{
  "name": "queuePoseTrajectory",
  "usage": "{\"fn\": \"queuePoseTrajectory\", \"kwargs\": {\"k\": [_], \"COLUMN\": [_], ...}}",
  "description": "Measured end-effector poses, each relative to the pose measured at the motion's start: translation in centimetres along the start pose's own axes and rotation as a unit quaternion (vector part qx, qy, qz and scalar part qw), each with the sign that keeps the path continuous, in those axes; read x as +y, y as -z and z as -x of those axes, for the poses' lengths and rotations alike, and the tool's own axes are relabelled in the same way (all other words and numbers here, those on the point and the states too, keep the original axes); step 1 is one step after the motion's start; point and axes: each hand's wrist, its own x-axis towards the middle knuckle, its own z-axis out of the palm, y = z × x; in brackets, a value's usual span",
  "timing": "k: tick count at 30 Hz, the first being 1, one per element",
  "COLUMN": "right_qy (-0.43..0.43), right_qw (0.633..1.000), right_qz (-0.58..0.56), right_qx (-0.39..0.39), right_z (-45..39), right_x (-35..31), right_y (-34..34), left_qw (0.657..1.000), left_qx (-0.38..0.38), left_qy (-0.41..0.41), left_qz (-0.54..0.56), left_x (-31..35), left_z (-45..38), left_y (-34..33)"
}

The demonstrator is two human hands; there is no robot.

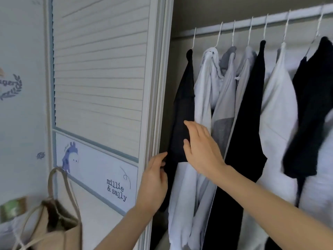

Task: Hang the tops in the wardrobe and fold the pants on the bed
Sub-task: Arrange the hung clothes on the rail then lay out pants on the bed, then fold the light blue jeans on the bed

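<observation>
A black top [183, 105] hangs at the left end of the white wardrobe rail [252, 22], right beside the wardrobe frame. My left hand [155, 181] pinches the lower left edge of that black top. My right hand [200, 148] lies with straight fingers against the top's front, a little higher up. To the right hang several more tops on white hangers: a white hooded one [205, 98], a grey one [225, 105], a long black one [250, 109], a white one [279, 109] and a dark one [313, 98].
A slatted white sliding door [100, 69] with a "millie & sally" panel [115, 188] stands left of the opening. A beige handbag [55, 224] hangs at the lower left in front of the door. The wall [19, 105] at far left carries printed decorations.
</observation>
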Motion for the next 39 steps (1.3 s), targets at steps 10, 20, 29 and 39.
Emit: {"fn": "queuePoseTrajectory", "kwargs": {"k": [10,20,29,39], "right_qy": [-0.073,-0.002,0.05,0.062], "right_qw": [0.959,0.848,0.776,0.806], "right_qz": [-0.26,-0.447,-0.48,-0.243], "right_qx": [-0.088,-0.284,-0.406,-0.536], "right_z": [15.1,31.4,38.7,35.6], "right_x": [-7.0,-14.0,-18.5,-24.8], "right_y": [0.4,-1.1,-0.7,-8.2], "left_qw": [0.99,0.904,0.77,0.674], "left_qx": [-0.018,0.133,0.221,0.146], "left_qy": [0.118,0.356,0.54,0.633], "left_qz": [-0.08,-0.197,-0.257,-0.352], "left_x": [1.3,7.2,11.0,4.6], "left_z": [14.0,36.4,50.0,50.0], "left_y": [5.9,7.3,8.6,16.9]}}
